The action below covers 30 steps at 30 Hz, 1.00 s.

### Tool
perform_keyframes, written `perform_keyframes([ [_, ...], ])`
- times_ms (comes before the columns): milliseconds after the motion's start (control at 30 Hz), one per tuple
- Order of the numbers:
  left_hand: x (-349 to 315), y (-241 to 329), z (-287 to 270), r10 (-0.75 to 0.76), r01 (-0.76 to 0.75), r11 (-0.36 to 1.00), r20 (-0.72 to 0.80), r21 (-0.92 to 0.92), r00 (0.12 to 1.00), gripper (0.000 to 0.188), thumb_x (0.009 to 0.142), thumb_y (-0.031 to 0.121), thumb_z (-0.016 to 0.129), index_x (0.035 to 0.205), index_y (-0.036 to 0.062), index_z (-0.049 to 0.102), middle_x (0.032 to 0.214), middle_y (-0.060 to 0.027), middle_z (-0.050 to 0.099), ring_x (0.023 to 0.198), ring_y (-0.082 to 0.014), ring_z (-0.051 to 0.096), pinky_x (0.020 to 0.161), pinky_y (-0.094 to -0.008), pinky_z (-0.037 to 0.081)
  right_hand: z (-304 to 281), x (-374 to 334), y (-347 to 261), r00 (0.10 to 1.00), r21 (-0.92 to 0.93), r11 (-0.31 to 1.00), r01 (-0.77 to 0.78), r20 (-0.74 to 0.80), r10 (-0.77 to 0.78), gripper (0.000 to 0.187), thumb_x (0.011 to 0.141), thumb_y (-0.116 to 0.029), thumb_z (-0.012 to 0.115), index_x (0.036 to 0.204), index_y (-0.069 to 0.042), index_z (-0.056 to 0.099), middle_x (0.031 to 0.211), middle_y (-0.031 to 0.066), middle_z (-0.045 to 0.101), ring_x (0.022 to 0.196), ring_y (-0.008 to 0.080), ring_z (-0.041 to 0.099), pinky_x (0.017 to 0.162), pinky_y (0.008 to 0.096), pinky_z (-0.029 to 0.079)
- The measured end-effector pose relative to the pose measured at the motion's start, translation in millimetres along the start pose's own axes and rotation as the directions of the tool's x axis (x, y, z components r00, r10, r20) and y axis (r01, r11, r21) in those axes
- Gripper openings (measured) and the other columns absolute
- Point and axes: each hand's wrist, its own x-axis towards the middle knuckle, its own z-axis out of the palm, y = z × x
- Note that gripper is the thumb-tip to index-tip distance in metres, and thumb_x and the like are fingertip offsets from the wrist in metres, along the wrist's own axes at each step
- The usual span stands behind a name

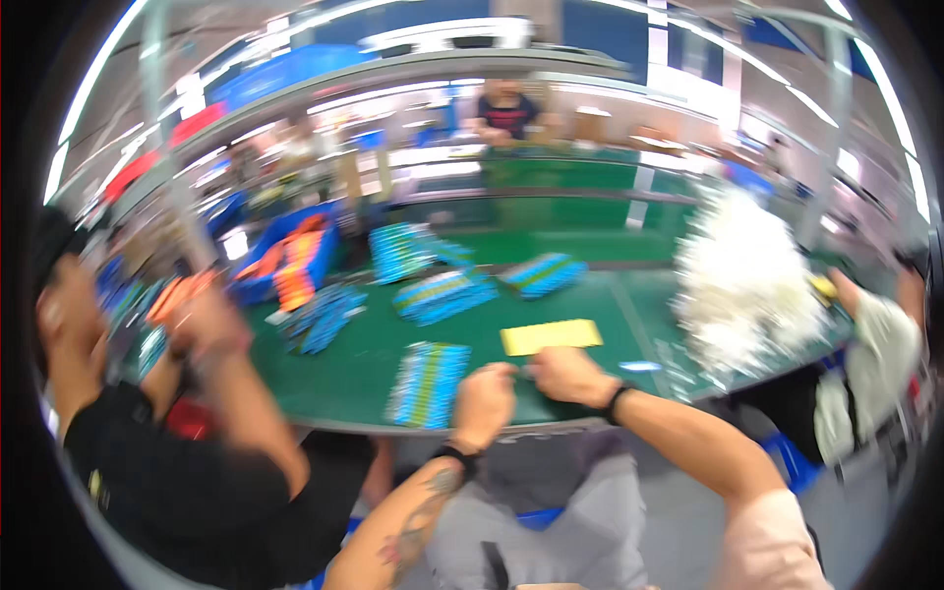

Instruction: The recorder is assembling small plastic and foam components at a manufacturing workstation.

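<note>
Over the near edge of the green table [629, 285], my left hand [485, 398] and my right hand [570, 376] are close together, fingers curled. Whatever they hold, if anything, is too small and blurred to make out. Just beyond my right hand lies a flat yellow card or strip [551, 337]. Beside my left hand sits a stack of blue packs with a yellow-green stripe [430, 383]. A small white and blue piece [640, 366] rests to the right of my right hand.
More striped blue packs [444, 295] lie farther back. A blue bin [320, 258] holds orange packs [295, 265]. At right rises a heap of clear-white plastic bags [742, 285]. Co-workers sit on both sides; the left one's hand [202, 320] is near orange items. Another person [507, 110] is across.
</note>
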Motion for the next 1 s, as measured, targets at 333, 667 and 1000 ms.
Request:
perform_keyframes([
  [333,-1,4,10,-0.071,0.074,0.995,0.047,-0.060,0.996,0.018,0.092,0.002,0.049,0.097,-0.0035,0.065,0.082,-0.0183,0.067,0.076,-0.0301,0.068,0.070,-0.0396,0.051,2,-9,-3,0.994,0.012,0.996,0.089,0.059,-0.090,0.024,0.083,-0.024,0.071,0.094,-0.003,0.069,0.089,0.0205,0.071,0.087,0.0408,0.069,0.076,0.0505,0.054],
  [667,-6,7,-10,-0.059,0.059,0.996,0.003,0.069,0.998,0.022,0.092,0.010,0.055,0.105,0.0019,0.070,0.098,-0.0230,0.070,0.089,-0.0419,0.067,0.076,-0.0477,0.052,-3,0,-26,0.992,0.163,0.985,-0.053,0.124,0.033,0.037,0.085,-0.034,0.056,0.099,-0.002,0.069,0.095,0.0272,0.070,0.091,0.0459,0.068,0.080,0.0541,0.054],
  [1000,110,-17,-156,-0.645,0.572,0.685,-0.012,-0.452,0.764,0.057,0.091,0.007,0.060,0.142,-0.0018,0.036,0.086,-0.0143,0.070,0.065,-0.0204,0.064,0.051,-0.0344,0.050,3,-1,-15,0.992,0.008,1.000,0.014,0.124,-0.015,0.029,0.092,-0.033,0.064,0.097,-0.005,0.066,0.095,0.0193,0.071,0.095,0.0398,0.067,0.083,0.0507,0.053],
])
